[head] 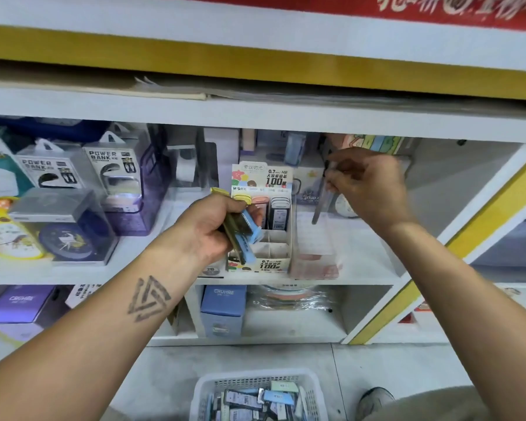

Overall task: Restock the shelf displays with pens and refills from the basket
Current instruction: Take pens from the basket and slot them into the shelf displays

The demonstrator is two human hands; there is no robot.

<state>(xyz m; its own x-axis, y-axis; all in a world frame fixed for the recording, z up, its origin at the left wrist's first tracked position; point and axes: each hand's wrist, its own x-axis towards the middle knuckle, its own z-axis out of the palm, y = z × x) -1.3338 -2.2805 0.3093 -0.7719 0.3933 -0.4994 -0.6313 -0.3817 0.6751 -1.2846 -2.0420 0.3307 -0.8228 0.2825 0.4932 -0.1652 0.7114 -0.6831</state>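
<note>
pen (322, 196) upright, tip down, pinched in right hand (368, 186)

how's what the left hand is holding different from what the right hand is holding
The left hand grips a bunch of flat refill cases, blue and olive, in front of the display box. The right hand pinches one thin dark pen-like item, which hangs upright, higher and beside the box. The cases lie tilted; the thin item is near vertical. Both are held off the shelf.
</note>
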